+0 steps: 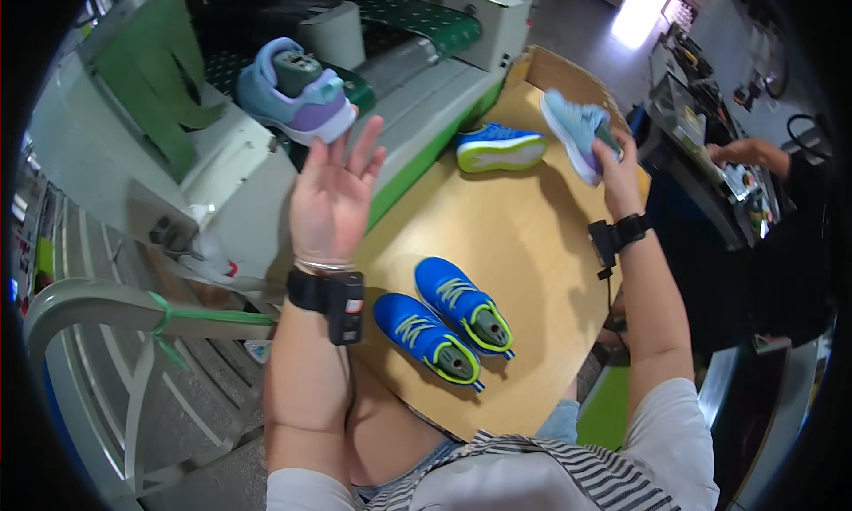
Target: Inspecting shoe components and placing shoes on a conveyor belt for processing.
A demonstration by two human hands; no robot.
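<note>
My left hand (335, 192) is palm up with its fingers spread. Its fingertips reach the white sole of a light blue and purple sneaker (288, 98) at the edge of the machine's belt; whether they bear any of its weight I cannot tell. A dark green last fills that sneaker's opening. My right hand (619, 165) grips a light blue sneaker (572, 125) by its heel end, tilted above the far right of the tan board. Two blue sneakers (426, 334) with yellow-green collars and lasts inside stand side by side nearer me. Another blue sneaker (500, 149) lies on its side farther off.
The tan board (497, 236) has a raised far edge. Left of it runs a white and green conveyor machine (444, 94) with green strip curtains (146, 76). A grey metal rail (98, 302) stands at left. Another person's hand (737, 152) is over a cluttered bench at right.
</note>
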